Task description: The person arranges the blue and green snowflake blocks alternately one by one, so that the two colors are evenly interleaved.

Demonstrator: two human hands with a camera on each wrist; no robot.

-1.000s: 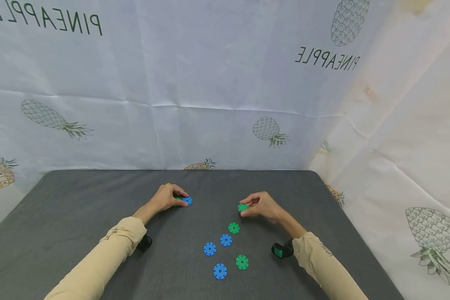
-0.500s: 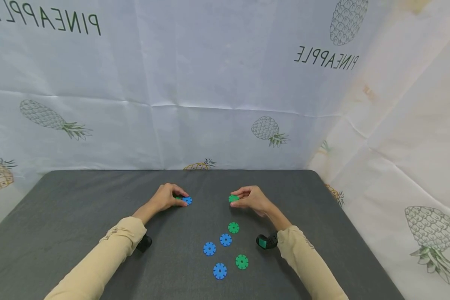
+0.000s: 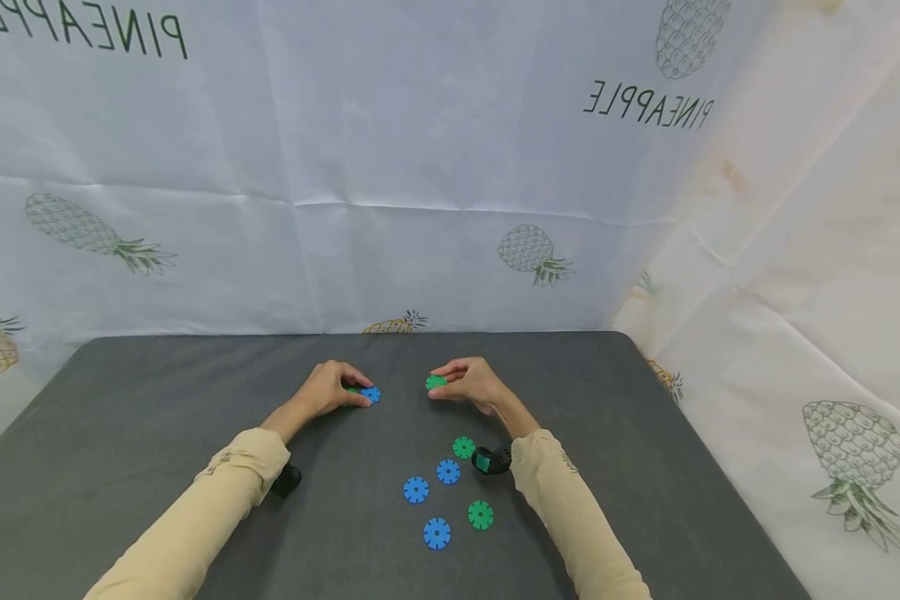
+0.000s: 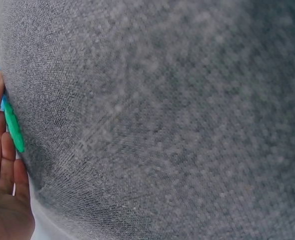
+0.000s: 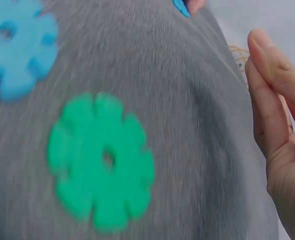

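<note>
Toward the back of the table, my left hand (image 3: 328,390) pinches a blue notched disc (image 3: 372,395) together with a green notched disc (image 4: 13,127). The two appear joined, though fingers hide part of them. To the right, across a small gap, my right hand (image 3: 474,387) holds another green notched disc (image 3: 435,382) between thumb and fingers. That disc is hidden behind the fingers in the right wrist view. It is apart from the left hand's pieces.
Several loose discs lie flat nearer the front: a green one (image 3: 463,447) by the right wrist camera (image 3: 491,460), blue ones (image 3: 416,490) and another green one (image 3: 481,515). A pineapple-print cloth (image 3: 390,167) hangs behind the grey table (image 3: 157,417).
My right hand has moved left and farther back with its green disc, closing toward the left hand. The left hand has stayed nearly still; the whole head view shifted slightly.
</note>
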